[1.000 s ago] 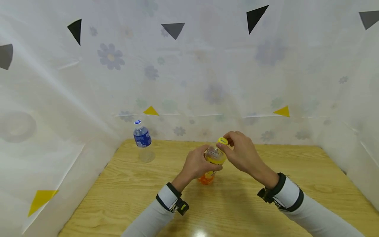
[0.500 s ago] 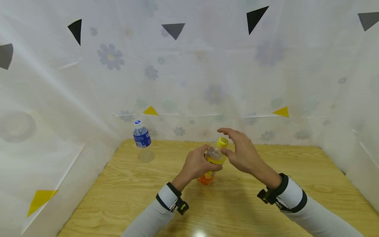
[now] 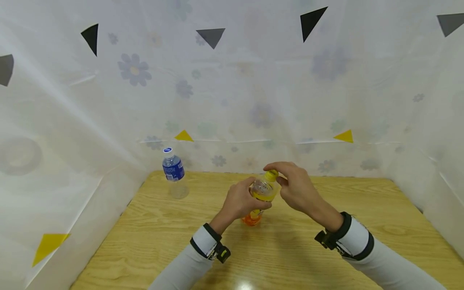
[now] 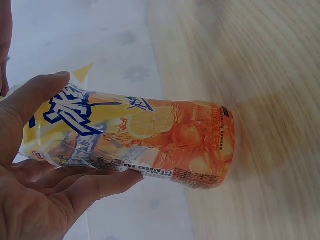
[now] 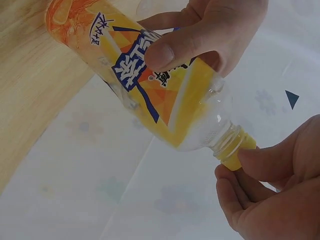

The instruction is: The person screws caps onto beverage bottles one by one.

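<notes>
A clear plastic drink bottle (image 3: 264, 196) with a yellow and orange label leans slightly toward the right. Its base is close over the wooden table in the left wrist view. My left hand (image 3: 241, 199) grips the bottle round its upper label, thumb on one side and fingers on the other. At the bottle's top is a yellow screw cap (image 5: 235, 150), on the neck. My right hand (image 3: 299, 188) pinches this cap between thumb and fingers, as the right wrist view shows. The clear shoulder of the bottle is visible between the two hands.
A second clear bottle (image 3: 173, 171) with a blue label and white cap stands upright at the table's back left. The wooden table (image 3: 152, 229) ends against white flowered sheeting (image 3: 232, 92) at the back and sides. Coloured triangles dot the sheeting.
My right hand let go of the cap half a second ago, its fingers spread, and now pinches it again. My left hand keeps its grip on the bottle in the same place.
</notes>
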A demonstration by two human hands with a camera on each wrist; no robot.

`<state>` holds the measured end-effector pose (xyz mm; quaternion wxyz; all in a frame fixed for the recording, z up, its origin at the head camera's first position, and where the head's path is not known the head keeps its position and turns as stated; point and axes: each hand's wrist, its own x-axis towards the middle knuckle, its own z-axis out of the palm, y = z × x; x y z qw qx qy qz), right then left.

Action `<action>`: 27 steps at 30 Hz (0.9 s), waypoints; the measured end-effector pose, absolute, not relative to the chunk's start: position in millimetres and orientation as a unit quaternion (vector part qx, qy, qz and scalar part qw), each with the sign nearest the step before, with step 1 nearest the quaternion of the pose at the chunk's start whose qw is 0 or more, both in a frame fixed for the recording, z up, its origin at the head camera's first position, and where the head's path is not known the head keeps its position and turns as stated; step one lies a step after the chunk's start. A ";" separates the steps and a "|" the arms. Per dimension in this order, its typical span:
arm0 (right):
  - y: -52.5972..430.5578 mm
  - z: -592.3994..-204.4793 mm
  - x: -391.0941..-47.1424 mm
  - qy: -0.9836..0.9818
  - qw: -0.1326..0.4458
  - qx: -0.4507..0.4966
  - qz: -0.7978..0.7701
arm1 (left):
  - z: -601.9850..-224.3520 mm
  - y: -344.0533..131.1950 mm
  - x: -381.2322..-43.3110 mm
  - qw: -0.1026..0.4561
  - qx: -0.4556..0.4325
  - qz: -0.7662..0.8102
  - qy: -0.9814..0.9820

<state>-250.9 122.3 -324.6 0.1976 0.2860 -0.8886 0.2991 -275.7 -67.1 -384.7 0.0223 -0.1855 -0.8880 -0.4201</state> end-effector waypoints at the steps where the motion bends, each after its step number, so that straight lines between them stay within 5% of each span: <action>1: 122.6 -324.9 -251.0 -0.888 0.199 0.286 0.299 | -384.7 -66.8 -275.7 0.022 -0.185 -0.420 -0.888; 27: 121.2 -329.0 -254.8 -0.901 0.224 0.237 0.287 | -383.5 -65.1 -276.4 0.024 -0.185 -0.406 -0.895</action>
